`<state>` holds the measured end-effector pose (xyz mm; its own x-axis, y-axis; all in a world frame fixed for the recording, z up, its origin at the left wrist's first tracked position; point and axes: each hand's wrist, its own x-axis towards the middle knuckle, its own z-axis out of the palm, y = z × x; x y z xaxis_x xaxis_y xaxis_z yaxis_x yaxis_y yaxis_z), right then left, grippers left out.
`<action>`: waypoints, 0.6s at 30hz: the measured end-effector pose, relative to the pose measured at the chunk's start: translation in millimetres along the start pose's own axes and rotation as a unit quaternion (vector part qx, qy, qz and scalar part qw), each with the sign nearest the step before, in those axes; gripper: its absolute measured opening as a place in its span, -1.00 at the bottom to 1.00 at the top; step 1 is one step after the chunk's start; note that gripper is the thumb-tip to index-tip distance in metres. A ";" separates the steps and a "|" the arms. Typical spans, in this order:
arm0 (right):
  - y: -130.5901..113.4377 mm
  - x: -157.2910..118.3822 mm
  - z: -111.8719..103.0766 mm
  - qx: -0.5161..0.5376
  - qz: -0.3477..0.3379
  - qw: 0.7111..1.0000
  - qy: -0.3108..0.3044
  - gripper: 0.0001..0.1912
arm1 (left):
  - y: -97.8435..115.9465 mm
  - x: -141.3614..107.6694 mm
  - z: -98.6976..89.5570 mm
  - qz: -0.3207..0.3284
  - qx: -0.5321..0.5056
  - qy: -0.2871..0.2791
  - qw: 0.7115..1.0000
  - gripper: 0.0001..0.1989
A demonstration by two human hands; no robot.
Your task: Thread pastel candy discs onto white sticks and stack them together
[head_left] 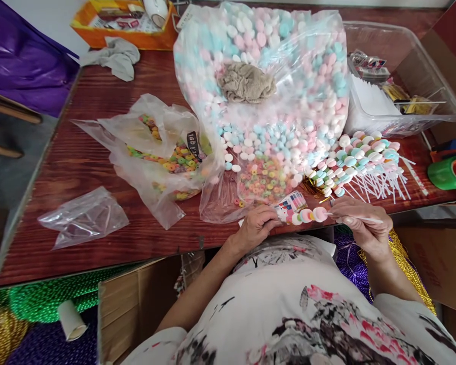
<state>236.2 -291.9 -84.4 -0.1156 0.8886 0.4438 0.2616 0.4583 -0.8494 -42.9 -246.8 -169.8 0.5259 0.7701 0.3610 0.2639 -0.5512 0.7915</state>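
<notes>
A candy skewer (314, 215), with pastel pink, white and yellow-green pieces on a white stick, spans the gap between my hands at the table's front edge. My right hand (365, 228) pinches its stick. The fingers of my left hand (259, 226) are closed on a small clear packet (292, 202) with a printed label. The candy end reaches the packet; whether it is inside I cannot tell. Just beyond my right hand lies a pile of finished candy skewers (355, 157), white sticks toward me.
A big clear bag of pastel candies (258, 45) carries a crumpled brown cloth (246, 82). Left of it lies an opened bag of ring candies (167, 157) and a flattened clear bag (85, 215). At right stand a plastic bin (406, 56) and green tape roll (449, 173).
</notes>
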 end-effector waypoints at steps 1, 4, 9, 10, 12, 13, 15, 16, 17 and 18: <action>-0.3 2.4 -1.7 -0.003 -0.004 1.000 -0.013 -0.77 | -1.1 -0.3 -0.2 0.008 0.003 -0.009 1.000 -0.84; -0.9 10.2 -7.1 0.006 -0.001 0.996 -0.092 -0.77 | -3.1 0.6 -1.2 0.044 0.010 -0.039 0.998 -0.83; 2.7 18.4 -11.4 0.070 0.039 0.990 -0.119 -0.81 | -0.8 3.7 -3.1 0.098 0.001 -0.062 0.993 -0.84; 3.9 18.4 -10.3 0.079 0.045 0.988 -0.121 -0.81 | -0.2 3.7 -3.2 0.102 -0.004 -0.061 0.993 -0.84; 6.2 16.8 -6.2 0.091 0.051 0.988 -0.116 -0.82 | 0.4 3.1 -2.9 0.099 -0.012 -0.055 0.993 -0.83; 7.3 15.3 -3.5 0.094 0.053 0.989 -0.096 -0.83 | 0.5 2.6 -2.8 0.094 -0.013 -0.050 0.994 -0.83; 9.2 11.6 2.2 0.102 0.056 0.993 -0.025 -0.84 | 0.6 2.0 -2.6 0.084 -0.010 -0.036 0.996 -0.85; 10.1 9.5 4.9 0.109 0.057 0.992 0.014 -0.84 | 0.8 1.9 -2.5 0.079 -0.006 -0.027 0.996 -0.86; 11.0 7.5 7.4 0.116 0.058 0.991 0.041 -0.85 | 1.2 2.1 -2.5 0.075 -0.002 -0.018 0.997 -0.87; 11.8 5.7 9.6 0.121 0.061 0.990 0.049 -0.85 | 1.7 2.4 -2.4 0.070 0.002 -0.011 0.998 -0.88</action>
<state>229.4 -281.3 -94.6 -0.0013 0.9368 0.3500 0.0291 0.3499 -0.9363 -43.2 -245.1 -166.5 0.5749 0.6790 0.4566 0.1895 -0.6534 0.7330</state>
